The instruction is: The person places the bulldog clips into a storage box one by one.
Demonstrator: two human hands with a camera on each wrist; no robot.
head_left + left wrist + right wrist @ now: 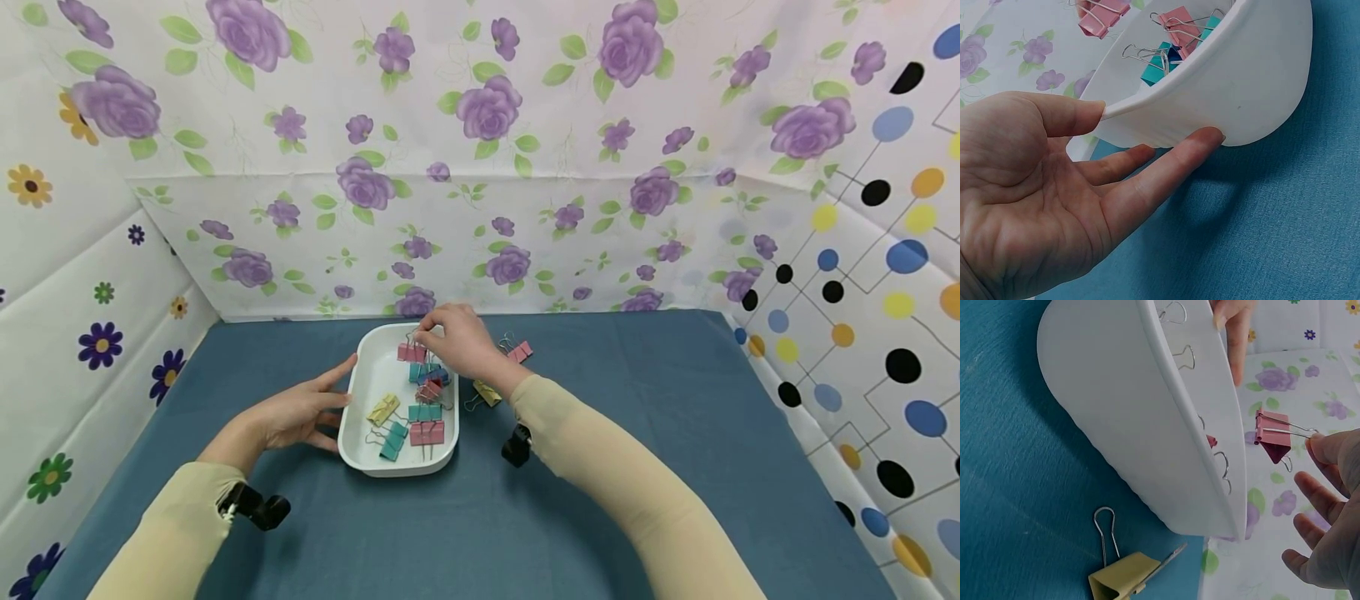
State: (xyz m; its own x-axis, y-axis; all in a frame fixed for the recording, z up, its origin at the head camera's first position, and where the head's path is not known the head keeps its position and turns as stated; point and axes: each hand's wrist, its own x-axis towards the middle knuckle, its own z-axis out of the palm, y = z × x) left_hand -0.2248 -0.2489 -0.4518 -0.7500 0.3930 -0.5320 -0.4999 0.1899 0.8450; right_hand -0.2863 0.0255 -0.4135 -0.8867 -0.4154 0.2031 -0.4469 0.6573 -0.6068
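Observation:
Between the thumb and fingertip of my right hand [467,343], a pink binder clip [1274,436] is pinched by its wire handle, above the far end of a white tray [371,375]. My left hand [296,414] rests at the tray's left side, with its thumb [1075,112] at the rim and extended fingers against the outer wall. Inside the tray lie several binder clips, among them a yellow clip [383,409], a teal clip [393,441] and another pink clip [427,432]. The right forearm and hand overlap the tray's far right corner in the head view.
Right of the tray, another yellow binder clip [487,392] and a pink binder clip [519,351] lie on the blue cloth [637,400]. A flowered sheet [450,208] hangs behind the table, with patterned sheets along both sides.

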